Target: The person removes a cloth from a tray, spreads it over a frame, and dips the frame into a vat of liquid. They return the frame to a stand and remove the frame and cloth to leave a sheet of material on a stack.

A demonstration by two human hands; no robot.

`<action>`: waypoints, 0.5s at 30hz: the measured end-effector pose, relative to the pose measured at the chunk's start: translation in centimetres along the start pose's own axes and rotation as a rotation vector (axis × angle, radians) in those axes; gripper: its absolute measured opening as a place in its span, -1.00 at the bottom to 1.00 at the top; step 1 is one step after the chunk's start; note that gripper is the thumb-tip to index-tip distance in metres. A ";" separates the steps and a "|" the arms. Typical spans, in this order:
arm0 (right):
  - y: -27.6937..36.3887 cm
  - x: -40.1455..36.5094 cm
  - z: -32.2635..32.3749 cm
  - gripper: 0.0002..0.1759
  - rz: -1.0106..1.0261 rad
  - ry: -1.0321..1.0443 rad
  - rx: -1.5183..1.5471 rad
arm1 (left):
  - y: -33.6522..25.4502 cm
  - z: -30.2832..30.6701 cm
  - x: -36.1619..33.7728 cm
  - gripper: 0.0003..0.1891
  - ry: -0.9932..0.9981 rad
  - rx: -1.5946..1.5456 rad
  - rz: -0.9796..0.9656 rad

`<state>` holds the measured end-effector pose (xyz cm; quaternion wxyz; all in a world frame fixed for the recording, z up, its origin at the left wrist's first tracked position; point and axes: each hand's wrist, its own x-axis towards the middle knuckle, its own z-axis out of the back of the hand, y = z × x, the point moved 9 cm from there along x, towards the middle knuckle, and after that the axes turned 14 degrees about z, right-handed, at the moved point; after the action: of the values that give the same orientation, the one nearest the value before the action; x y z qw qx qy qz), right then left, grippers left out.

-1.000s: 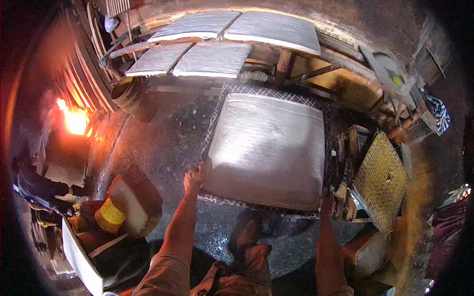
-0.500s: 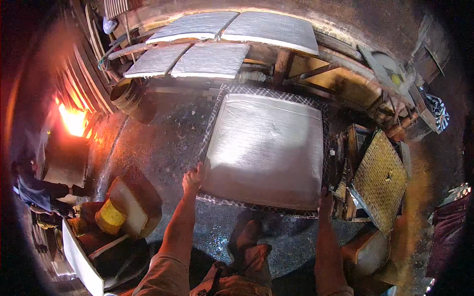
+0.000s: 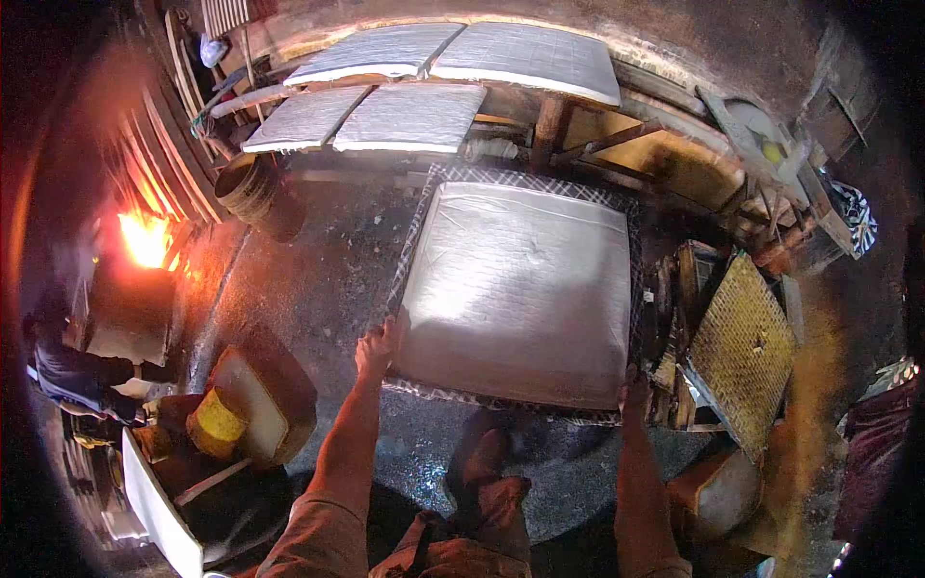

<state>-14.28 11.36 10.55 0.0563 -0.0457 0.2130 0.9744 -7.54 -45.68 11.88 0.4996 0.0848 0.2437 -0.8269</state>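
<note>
At the far left a fire (image 3: 145,241) burns beside leaning planks (image 3: 173,154), and another person's sleeve (image 3: 72,376) shows below it. Next come a white board (image 3: 159,501), a yellow bucket (image 3: 217,427) and, higher up, a pail (image 3: 241,188) on the floor (image 3: 337,241). Behind, four white sheets (image 3: 414,118) lie side by side in two rows on a wooden rack (image 3: 551,125); these look already laid out.

In the middle, the person's left hand (image 3: 374,349) is at the near left edge of a checked cloth (image 3: 409,241), fingers bent and seemingly closed on it. The pale slab (image 3: 515,289) lies flat on this cloth, which shows all around it as a border; it is in front of the rack, between the two hands and apart from the four sheets. Its top looks smooth and whole, with a few creases near the far left corner. How much remains to be done cannot be judged from this view.

The right hand (image 3: 631,393) is at the near right corner, in shadow; whether it grips or only touches cannot be told. Just beside it stand stacked frames (image 3: 686,289), with a yellowish mesh panel (image 3: 737,352) leaning on them. A small white patch (image 3: 648,298) there may be a label, too small to read. No brand or writing is legible anywhere.
</note>
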 end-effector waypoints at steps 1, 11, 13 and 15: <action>0.3 -0.1 0.2 -0.26 0.000 0.000 0.000 | 0.0 0.0 0.0 -0.35 -0.012 -0.010 -0.018; 0.7 -0.9 1.1 -0.31 -0.112 -0.020 0.096 | 2.1 -3.3 3.6 -0.31 -0.110 -0.061 -0.215; 0.0 -1.0 0.8 -0.30 -0.198 0.006 0.086 | 1.7 -2.9 3.0 -0.28 -0.059 -0.067 -0.172; -2.3 0.4 -0.8 -0.29 -0.130 -0.090 0.064 | 1.1 -1.9 2.1 -0.28 -0.031 -0.074 -0.130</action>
<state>-14.32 13.15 8.85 0.1302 -0.0139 0.2378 0.9625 -7.80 -46.82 9.03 0.4514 0.0375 0.2711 -0.8493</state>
